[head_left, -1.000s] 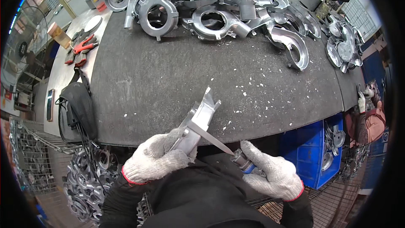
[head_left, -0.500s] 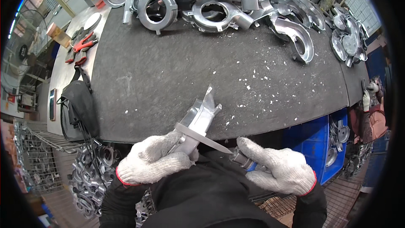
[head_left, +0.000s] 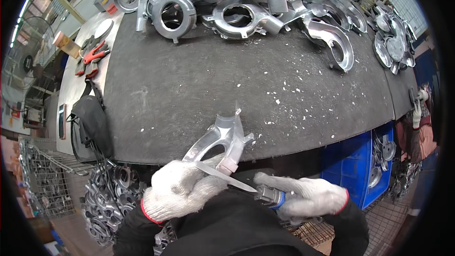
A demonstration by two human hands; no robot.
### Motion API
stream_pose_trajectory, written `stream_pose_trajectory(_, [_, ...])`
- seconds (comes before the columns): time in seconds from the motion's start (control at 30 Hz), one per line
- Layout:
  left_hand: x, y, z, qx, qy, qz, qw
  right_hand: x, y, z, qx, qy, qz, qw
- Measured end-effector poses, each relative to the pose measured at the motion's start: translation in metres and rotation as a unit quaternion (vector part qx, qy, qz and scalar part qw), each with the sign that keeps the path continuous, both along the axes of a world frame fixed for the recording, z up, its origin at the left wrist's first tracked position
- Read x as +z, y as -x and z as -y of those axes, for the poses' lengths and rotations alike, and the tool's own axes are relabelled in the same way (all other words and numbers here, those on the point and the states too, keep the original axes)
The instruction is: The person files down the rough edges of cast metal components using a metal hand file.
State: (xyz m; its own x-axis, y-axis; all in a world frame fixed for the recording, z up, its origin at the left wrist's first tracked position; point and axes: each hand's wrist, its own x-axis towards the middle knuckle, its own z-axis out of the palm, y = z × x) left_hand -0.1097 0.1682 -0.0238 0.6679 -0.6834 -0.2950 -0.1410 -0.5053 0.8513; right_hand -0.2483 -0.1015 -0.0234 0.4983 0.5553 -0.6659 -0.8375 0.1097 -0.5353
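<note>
My left hand (head_left: 182,189), in a white knit glove with a red cuff, is closed round the lower end of a silvery cast-metal housing (head_left: 234,140). The casting is tilted up over the near edge of the table, its ring-shaped opening turned toward me. In my right hand (head_left: 308,196), gloved alike, is a power file (head_left: 270,196) with a grey head and blue collar; the fingers wrap its body and hide most of it. Its flat blade (head_left: 227,176) reaches left across the casting's lower end, close to my left fingers. Whether it touches the metal I cannot tell.
Similar castings (head_left: 175,19) are heaped along the table's far side. Metal flakes (head_left: 277,100) litter the dark mat (head_left: 189,80). Red-and-grey gloves (head_left: 92,57) and a black mesh bag (head_left: 90,123) lie left. A blue bin (head_left: 348,161) stands right; a co-worker's gloved hand (head_left: 417,114) shows beyond.
My left hand has turned the casting, so its round opening now shows, and its upper tip sits slightly lower. The file has dropped a little with my right hand.
</note>
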Motion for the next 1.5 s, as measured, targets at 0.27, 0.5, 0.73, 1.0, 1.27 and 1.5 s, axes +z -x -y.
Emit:
stream_pose_trajectory(0.27, [0.014, -0.012, 0.02, -0.141, 0.017, 0.08, 0.987, 0.021, 0.017, -0.024, 0.108, 0.645, 0.452, 0.607])
stream_pose_trajectory(0.5, [0.015, -0.017, 0.021, -0.022, 0.053, -0.154, 0.986, 0.035, 0.012, -0.022, 0.05, 0.675, 0.445, 0.587])
stream_pose_trajectory(0.73, [0.019, -0.023, 0.022, -0.008, 0.031, -0.209, 0.977, 0.045, 0.005, -0.029, 0.087, 0.64, 0.447, 0.619])
stream_pose_trajectory(1.0, [0.024, -0.028, 0.027, -0.007, 0.019, -0.201, 0.979, 0.046, 0.002, -0.035, 0.088, 0.724, 0.452, 0.514])
stream_pose_trajectory(1.27, [0.012, -0.024, 0.021, 0.036, 0.081, -0.21, 0.974, 0.057, -0.007, -0.032, 0.13, 0.714, 0.431, 0.537])
stream_pose_trajectory(1.5, [0.017, -0.022, 0.022, -0.019, -0.003, -0.124, 0.992, 0.045, 0.0, -0.011, 0.02, 0.401, 0.303, 0.864])
